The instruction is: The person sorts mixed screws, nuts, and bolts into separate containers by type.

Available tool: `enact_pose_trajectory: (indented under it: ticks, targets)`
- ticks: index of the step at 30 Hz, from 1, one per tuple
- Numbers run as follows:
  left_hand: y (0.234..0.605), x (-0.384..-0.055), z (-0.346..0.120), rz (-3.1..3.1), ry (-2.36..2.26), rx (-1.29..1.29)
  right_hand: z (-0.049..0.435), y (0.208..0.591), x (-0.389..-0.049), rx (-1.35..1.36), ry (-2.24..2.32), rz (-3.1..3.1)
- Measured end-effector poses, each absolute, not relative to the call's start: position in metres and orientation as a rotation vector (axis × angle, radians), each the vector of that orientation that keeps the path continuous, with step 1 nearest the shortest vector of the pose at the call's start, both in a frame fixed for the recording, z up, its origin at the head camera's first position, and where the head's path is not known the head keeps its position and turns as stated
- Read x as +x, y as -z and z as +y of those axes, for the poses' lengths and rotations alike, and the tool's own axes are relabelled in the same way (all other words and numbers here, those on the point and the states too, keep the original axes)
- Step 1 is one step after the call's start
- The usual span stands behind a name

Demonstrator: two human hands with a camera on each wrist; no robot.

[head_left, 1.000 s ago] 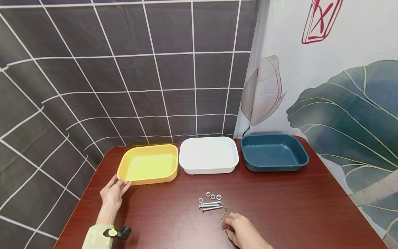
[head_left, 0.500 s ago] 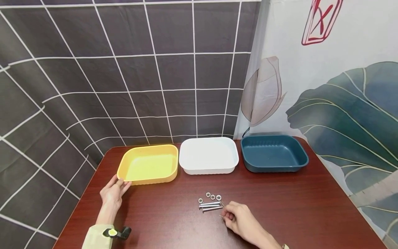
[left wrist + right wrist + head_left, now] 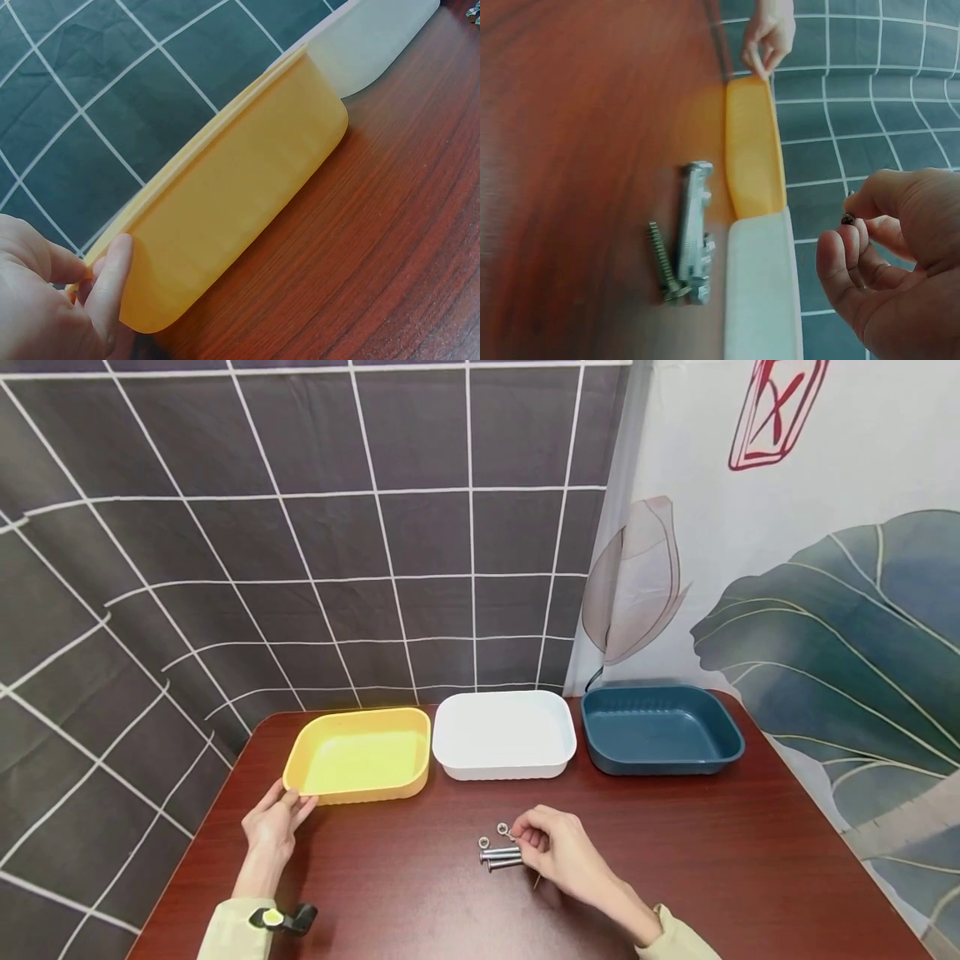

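My left hand (image 3: 272, 827) pinches the rim of a yellow plastic tray (image 3: 367, 796) at its near left corner; the left wrist view shows a finger along the tray's outer wall. Fingertips of my right hand (image 3: 566, 852) pinch a small screw (image 3: 847, 220), mostly hidden by the fingers. In the head view this hand overlaps the right end of a small pile of hardware. Long silver bolts (image 3: 497, 855) lie there side by side, with hex nuts (image 3: 483, 842) just behind them. A threaded brass-coloured screw (image 3: 660, 251) lies beside the bolts in the right wrist view.
A white tray (image 3: 502, 772) and a dark blue tray (image 3: 660, 767) stand right of the yellow one in a row along the back of the reddish-brown table (image 3: 420, 902). A grid-patterned cloth (image 3: 420, 535) hangs behind them.
My right hand has moved away from the table's front, over the right end of the bolts, and now covers some nuts. My left hand stays on the yellow tray's corner.
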State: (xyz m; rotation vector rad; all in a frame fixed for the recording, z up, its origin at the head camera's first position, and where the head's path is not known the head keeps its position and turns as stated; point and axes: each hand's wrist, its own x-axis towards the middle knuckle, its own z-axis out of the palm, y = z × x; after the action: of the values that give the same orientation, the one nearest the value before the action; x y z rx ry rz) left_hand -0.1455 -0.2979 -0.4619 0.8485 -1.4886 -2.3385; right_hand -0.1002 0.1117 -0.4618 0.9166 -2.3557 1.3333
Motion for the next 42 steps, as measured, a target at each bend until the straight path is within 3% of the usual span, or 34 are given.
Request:
enact_pose_trajectory:
  ticks: [20, 42]
  targets:
    - [0.463, -0.146, -0.298, -1.498, 2.341, 0.814, 0.068, 0.438, -0.143, 0.974, -1.433, -2.384]
    - [0.464, -0.144, -0.298, -1.481, 2.353, 0.818, -0.018, 0.430, -0.200, 0.952, -1.484, -2.490]
